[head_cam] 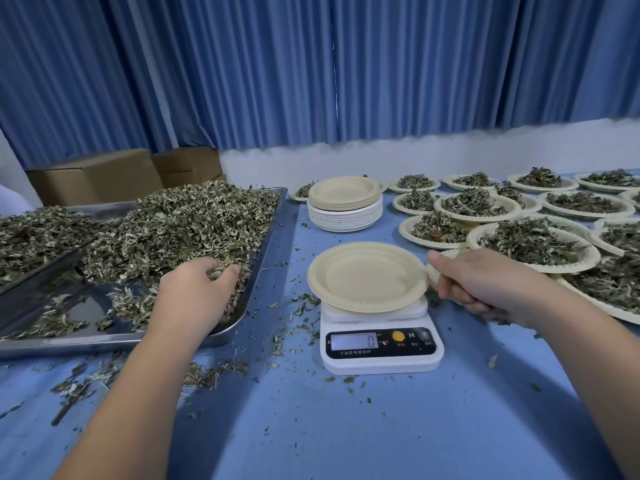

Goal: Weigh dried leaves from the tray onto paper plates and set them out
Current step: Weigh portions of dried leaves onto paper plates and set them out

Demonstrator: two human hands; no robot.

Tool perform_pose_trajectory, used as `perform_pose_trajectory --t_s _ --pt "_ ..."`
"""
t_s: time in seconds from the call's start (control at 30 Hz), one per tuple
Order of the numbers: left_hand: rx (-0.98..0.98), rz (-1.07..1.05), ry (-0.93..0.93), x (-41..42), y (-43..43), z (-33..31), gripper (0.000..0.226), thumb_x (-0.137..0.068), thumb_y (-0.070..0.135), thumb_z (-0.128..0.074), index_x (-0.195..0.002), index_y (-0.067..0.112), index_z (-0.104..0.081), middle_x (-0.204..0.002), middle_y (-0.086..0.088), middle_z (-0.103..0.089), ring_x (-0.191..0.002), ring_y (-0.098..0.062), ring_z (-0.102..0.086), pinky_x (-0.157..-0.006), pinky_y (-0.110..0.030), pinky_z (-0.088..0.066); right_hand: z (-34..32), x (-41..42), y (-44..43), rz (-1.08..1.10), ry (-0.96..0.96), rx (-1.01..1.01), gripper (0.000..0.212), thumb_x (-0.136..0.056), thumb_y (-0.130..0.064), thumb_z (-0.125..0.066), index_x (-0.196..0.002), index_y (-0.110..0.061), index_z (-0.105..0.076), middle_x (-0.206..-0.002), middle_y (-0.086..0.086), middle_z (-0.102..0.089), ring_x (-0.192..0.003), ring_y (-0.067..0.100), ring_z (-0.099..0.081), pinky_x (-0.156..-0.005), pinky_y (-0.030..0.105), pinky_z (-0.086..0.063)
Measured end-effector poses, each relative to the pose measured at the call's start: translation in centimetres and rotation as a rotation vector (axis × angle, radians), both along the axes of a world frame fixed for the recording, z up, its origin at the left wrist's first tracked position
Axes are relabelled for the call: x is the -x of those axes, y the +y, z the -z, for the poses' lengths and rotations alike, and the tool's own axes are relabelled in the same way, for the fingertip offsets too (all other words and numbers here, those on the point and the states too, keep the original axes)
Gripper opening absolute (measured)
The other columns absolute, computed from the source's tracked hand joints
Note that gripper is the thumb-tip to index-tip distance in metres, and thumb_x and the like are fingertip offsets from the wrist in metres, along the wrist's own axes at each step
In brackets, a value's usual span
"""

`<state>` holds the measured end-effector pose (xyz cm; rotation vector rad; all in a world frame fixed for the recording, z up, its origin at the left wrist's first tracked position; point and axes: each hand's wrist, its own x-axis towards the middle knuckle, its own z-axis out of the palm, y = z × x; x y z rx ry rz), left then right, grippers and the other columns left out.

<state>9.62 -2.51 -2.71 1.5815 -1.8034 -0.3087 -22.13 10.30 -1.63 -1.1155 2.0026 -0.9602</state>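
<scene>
Left hand (194, 289) clutches leaves (180, 230); right hand (485, 285) grasp unclear; one plate (367, 275) on scale (381, 355).

Blue pleated curtains (311, 64) cover the whole back of the rm, hanging edge to edge, w/ a seam btwn two panels near the centre. Under their hem a plain white wall strip (450, 150) runs from the middle out to the right. At back left, two brown cardboard boxes (97, 178) stand side by side against the curtains, closed. The table (346, 427) in front of me has a light blue cloth over it. A darker band of shadow lies down the cloth's middle, w/ paler patches either side. Light is soft and even, and the curtains are brightest at upper right. Something white sits at the far left edge (10, 199), maybe fabric, but it's too cropped to tell.
</scene>
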Motion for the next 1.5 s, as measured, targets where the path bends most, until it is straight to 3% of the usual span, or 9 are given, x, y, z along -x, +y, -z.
perform_pose_trajectory --t_s 0.17,0.27,0.4,0.6,0.83,0.93,1.13,1.3,1.5 --pt "0.024 0.006 0.203 -0.2 0.1 -1.3 0.039 -0.092 0.050 -0.054 -0.117 0.020 -0.062 -0.041 0.005 -0.051 -0.034 -0.011 -0.042 -0.045 -0.022 -0.037 0.1 0.2 -0.2 0.016 0.002 0.052 0.058 -0.094 -0.054 -0.048 -0.068 -0.004 -0.060 -0.038 0.003 -0.034 -0.027 0.014 -0.022 -0.037 0.013 -0.022" --pt "0.052 0.044 0.313 1.2 0.5 -2.5 0.054 -0.092 0.051 -0.055 -0.133 0.017 -0.057 -0.045 0.008 -0.053 -0.035 -0.003 -0.043 -0.043 -0.020 -0.034 0.2 0.4 -0.3 0.027 0.008 0.080 0.058 -0.094 -0.053 -0.049 -0.068 -0.003 -0.061 -0.040 0.005 -0.034 -0.030 0.015 -0.024 -0.037 0.014 -0.023" --pt "0.116 0.156 0.312 5.1 1.3 -4.6 0.036 -0.092 0.047 -0.056 -0.083 0.014 -0.068 -0.061 -0.002 -0.061 -0.056 -0.018 -0.053 -0.053 -0.027 -0.042 0.2 0.7 -0.4 0.042 -0.006 0.112 0.056 -0.094 -0.052 -0.049 -0.070 -0.002 -0.061 -0.043 0.005 -0.033 -0.032 0.016 -0.025 -0.034 0.014 -0.022" --pt "0.188 0.298 0.300 11.8 1.4 -6.3 0.043 -0.091 0.039 -0.060 -0.057 0.014 -0.050 -0.042 0.011 -0.050 -0.043 -0.003 -0.044 -0.041 -0.016 -0.030 0.2 1.0 -0.3 0.062 -0.045 0.129 0.053 -0.095 -0.049 -0.051 -0.070 -0.002 -0.060 -0.043 0.002 -0.034 -0.032 0.015 -0.023 -0.035 0.014 -0.021" --pt "0.063 0.602 -0.002 16.3 2.9 -3.5 0.032 -0.092 0.055 -0.053 -0.099 0.024 -0.059 -0.080 0.008 -0.062 -0.066 -0.014 -0.059 -0.071 -0.041 -0.055 0.3 1.2 -0.4 0.065 -0.040 0.150 0.054 -0.094 -0.049 -0.052 -0.067 -0.004 -0.061 -0.044 0.003 -0.035 -0.033 0.015 -0.025 -0.038 0.015 -0.022" --pt "0.023 0.637 -0.196 15.9 3.0 -2.1 0.052 -0.087 0.072 -0.040 -0.123 0.037 -0.053 -0.115 0.012 -0.063 -0.102 -0.014 -0.059 -0.094 -0.046 -0.046 0.3 1.1 -0.5 0.055 -0.013 0.159 0.054 -0.093 -0.050 -0.053 -0.066 -0.004 -0.062 -0.044 0.004 -0.035 -0.035 0.015 -0.026 -0.038 0.016 -0.022" --pt "0.036 0.746 -0.036 13.5 3.2 -2.0 0.065 -0.085 0.073 -0.026 -0.136 0.038 -0.048 -0.140 0.014 -0.050 -0.128 -0.007 -0.044 -0.109 -0.045 -0.035 0.4 1.1 -0.4 0.047 0.011 0.153 0.055 -0.093 -0.050 -0.052 -0.068 -0.003 -0.063 -0.048 0.006 -0.036 -0.038 0.016 -0.026 -0.042 0.019 -0.022" --pt "0.165 0.450 -0.064 8.4 0.5 -3.0 0.055 -0.093 0.063 -0.030 -0.129 0.030 -0.054 -0.130 0.008 -0.054 -0.118 -0.012 -0.051 -0.104 -0.044 -0.041 0.2 1.0 -0.4 0.058 0.023 0.147 0.055 -0.093 -0.050 -0.052 -0.069 -0.003 -0.064 -0.046 0.004 -0.036 -0.037 0.016 -0.027 -0.041 0.019 -0.023" --pt "-0.190 0.280 -0.482 1.9 -1.1 -0.7 0.093 -0.070 0.088 -0.011 -0.151 0.042 -0.016 -0.161 0.009 -0.011 -0.146 -0.019 -0.021 -0.114 -0.051 -0.022 0.2 0.8 -0.3 0.055 0.089 0.158 0.054 -0.092 -0.050 -0.052 -0.063 -0.007 -0.064 -0.044 0.004 -0.037 -0.035 0.016 -0.028 -0.040 0.019 -0.024"
